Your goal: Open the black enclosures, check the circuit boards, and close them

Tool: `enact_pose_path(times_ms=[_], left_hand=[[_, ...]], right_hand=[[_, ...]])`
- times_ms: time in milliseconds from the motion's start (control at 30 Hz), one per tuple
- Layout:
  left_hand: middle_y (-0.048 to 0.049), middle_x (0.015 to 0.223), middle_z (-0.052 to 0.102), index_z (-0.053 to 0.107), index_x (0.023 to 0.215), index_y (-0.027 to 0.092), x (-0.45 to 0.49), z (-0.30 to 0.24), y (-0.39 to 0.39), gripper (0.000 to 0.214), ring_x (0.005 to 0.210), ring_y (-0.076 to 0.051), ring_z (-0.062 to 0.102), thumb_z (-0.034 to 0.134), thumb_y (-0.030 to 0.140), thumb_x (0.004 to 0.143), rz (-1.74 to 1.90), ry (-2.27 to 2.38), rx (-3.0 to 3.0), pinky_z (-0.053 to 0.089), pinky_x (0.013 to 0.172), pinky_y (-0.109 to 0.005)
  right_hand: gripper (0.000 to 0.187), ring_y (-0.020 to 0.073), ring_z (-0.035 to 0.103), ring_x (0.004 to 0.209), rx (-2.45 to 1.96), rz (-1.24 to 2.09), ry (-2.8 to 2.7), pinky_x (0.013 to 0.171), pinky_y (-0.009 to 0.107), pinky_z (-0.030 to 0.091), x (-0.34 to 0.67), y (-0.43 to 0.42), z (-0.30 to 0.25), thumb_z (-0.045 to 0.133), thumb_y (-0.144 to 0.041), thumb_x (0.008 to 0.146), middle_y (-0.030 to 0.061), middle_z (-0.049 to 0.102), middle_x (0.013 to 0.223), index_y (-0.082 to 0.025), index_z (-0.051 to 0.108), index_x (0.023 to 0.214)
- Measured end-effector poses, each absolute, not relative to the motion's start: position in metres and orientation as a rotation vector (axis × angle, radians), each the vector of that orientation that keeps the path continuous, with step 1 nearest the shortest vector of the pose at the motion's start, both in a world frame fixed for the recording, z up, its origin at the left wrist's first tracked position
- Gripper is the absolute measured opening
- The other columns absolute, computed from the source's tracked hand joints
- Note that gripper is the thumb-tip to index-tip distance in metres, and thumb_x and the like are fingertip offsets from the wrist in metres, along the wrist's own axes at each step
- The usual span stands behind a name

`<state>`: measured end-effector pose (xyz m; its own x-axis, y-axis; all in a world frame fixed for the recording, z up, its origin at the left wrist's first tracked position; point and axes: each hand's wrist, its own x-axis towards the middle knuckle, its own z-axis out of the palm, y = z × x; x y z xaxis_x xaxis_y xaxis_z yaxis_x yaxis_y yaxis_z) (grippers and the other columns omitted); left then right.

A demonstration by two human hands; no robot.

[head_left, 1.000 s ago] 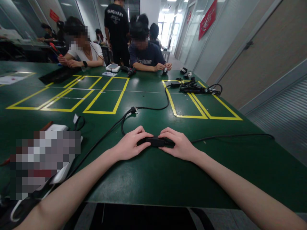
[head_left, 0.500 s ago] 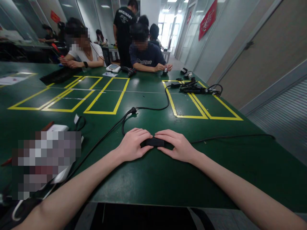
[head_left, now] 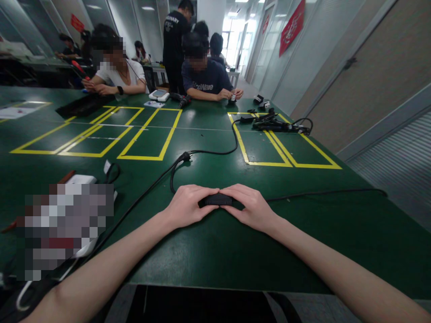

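Observation:
A black power adapter [head_left: 218, 200] lies low over the green table [head_left: 215, 255] between my two hands. My left hand [head_left: 186, 205] is closed round its left end, fingers on the far side and thumb on the near side. On the other end my right hand [head_left: 251, 204] has the same grip, and the fingertips of both hands meet near the middle. One black cord [head_left: 323, 193] runs off to the right from behind my right hand. Another loops from behind my left hand towards a plug [head_left: 185, 156]. The adapter's ends are hidden by my fingers.
Yellow tape rectangles [head_left: 163, 134] mark the table. A bundle of black cables [head_left: 274, 123] lies at the far right. At the left are a white device [head_left: 81, 179], partly pixelated, and a long cord [head_left: 141, 195]. Across the table sit two people, near a power drill [head_left: 183, 101].
The adapter has turned a little in my hands, showing a ribbed near side. My fingertips have come closer together at its middle. The plug has shifted slightly left.

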<state>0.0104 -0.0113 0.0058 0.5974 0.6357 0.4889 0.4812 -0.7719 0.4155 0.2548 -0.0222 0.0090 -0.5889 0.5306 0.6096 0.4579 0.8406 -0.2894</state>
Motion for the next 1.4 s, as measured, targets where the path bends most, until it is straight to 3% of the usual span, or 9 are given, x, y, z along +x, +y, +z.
enact_pose_path(times_ms=[167, 300, 500, 633, 900, 1067, 1167, 1300, 1400], left_hand=[[-0.0132, 0.134, 0.071, 0.053, 0.151, 0.021, 0.011, 0.013, -0.013, 0.077, 0.118, -0.029, 0.071, 0.077, 0.057, 0.087, 0.804, 0.898, 2.478, 0.057, 0.102, -0.044], [-0.0084, 0.109, 0.078, 0.07, 0.129, 0.019, 0.015, 0.018, -0.015, 0.039, 0.095, -0.023, 0.074, 0.058, 0.046, 0.103, 0.683, 1.034, 2.383, 0.058, 0.086, -0.035], [-0.0057, 0.103, 0.079, 0.075, 0.113, 0.019, 0.016, 0.018, -0.016, 0.032, 0.092, -0.022, 0.074, 0.082, 0.038, 0.088, 0.916, 0.987, 2.276, 0.059, 0.086, -0.035], [-0.0054, 0.098, 0.079, 0.077, 0.103, 0.018, 0.015, 0.016, -0.016, 0.025, 0.089, -0.021, 0.074, 0.087, 0.03, 0.083, 1.06, 0.942, 2.289, 0.06, 0.083, -0.034], [-0.0079, 0.107, 0.08, 0.073, 0.121, 0.019, 0.012, 0.017, -0.012, 0.041, 0.094, -0.024, 0.073, 0.081, 0.042, 0.088, 1.034, 1.026, 2.513, 0.057, 0.089, -0.039], [-0.0073, 0.092, 0.078, 0.076, 0.11, 0.018, 0.008, 0.015, -0.01, 0.037, 0.083, -0.022, 0.072, 0.073, 0.051, 0.094, 0.94, 1.052, 2.584, 0.054, 0.082, -0.037], [-0.0075, 0.089, 0.076, 0.077, 0.108, 0.017, 0.009, 0.013, -0.01, 0.038, 0.081, -0.021, 0.07, 0.072, 0.053, 0.094, 0.958, 1.038, 2.611, 0.054, 0.08, -0.036], [-0.0078, 0.088, 0.074, 0.077, 0.106, 0.016, 0.012, 0.014, -0.011, 0.038, 0.08, -0.021, 0.07, 0.071, 0.052, 0.095, 0.969, 1.002, 2.627, 0.055, 0.078, -0.035], [-0.0093, 0.097, 0.076, 0.075, 0.117, 0.018, 0.013, 0.018, -0.013, 0.037, 0.091, -0.023, 0.07, 0.067, 0.049, 0.098, 1.022, 0.982, 2.644, 0.055, 0.086, -0.039]], right_hand=[[0.025, 0.026, 0.073, 0.104, -0.56, -0.14, -2.348, 0.085, 0.044, 0.065, 0.257, -0.023, 0.014, 0.056, -0.013, 0.098, 0.0114, 0.078, 0.109, -0.02, 0.069, 0.118], [0.022, 0.0254, 0.073, 0.104, -0.473, -0.32, -2.357, 0.083, 0.04, 0.065, 0.258, -0.021, 0.017, 0.057, -0.011, 0.099, 0.0126, 0.078, 0.11, -0.018, 0.07, 0.115], [0.025, 0.0245, 0.074, 0.102, -0.532, -0.257, -2.418, 0.08, 0.037, 0.065, 0.26, -0.019, 0.018, 0.053, -0.016, 0.101, 0.0157, 0.075, 0.118, -0.017, 0.068, 0.121], [0.03, 0.0239, 0.075, 0.107, -0.65, -0.05, -2.372, 0.088, 0.037, 0.066, 0.258, -0.024, 0.017, 0.059, -0.026, 0.102, 0.0139, 0.075, 0.121, -0.019, 0.063, 0.131], [0.019, 0.0217, 0.078, 0.085, -0.657, -0.172, -2.277, 0.076, 0.033, 0.064, 0.259, -0.027, 0.016, 0.063, -0.021, 0.099, 0.0125, 0.08, 0.109, -0.019, 0.071, 0.116], [0.036, 0.0228, 0.076, 0.094, -0.715, -0.11, -2.41, 0.081, 0.034, 0.063, 0.262, -0.023, 0.019, 0.057, -0.028, 0.103, 0.0127, 0.077, 0.115, -0.019, 0.064, 0.137], [0.045, 0.0201, 0.074, 0.089, -0.781, -0.089, -2.555, 0.074, 0.031, 0.062, 0.264, -0.023, 0.021, 0.054, -0.033, 0.104, 0.0125, 0.071, 0.121, -0.022, 0.058, 0.147], [0.044, 0.0165, 0.07, 0.078, -0.783, -0.089, -2.627, 0.064, 0.027, 0.058, 0.268, -0.025, 0.022, 0.049, -0.03, 0.106, 0.0106, 0.069, 0.116, -0.024, 0.057, 0.149], [0.043, 0.0163, 0.068, 0.078, -0.763, -0.094, -2.555, 0.064, 0.027, 0.057, 0.271, -0.025, 0.025, 0.048, -0.029, 0.106, 0.0104, 0.068, 0.117, -0.025, 0.059, 0.148]])
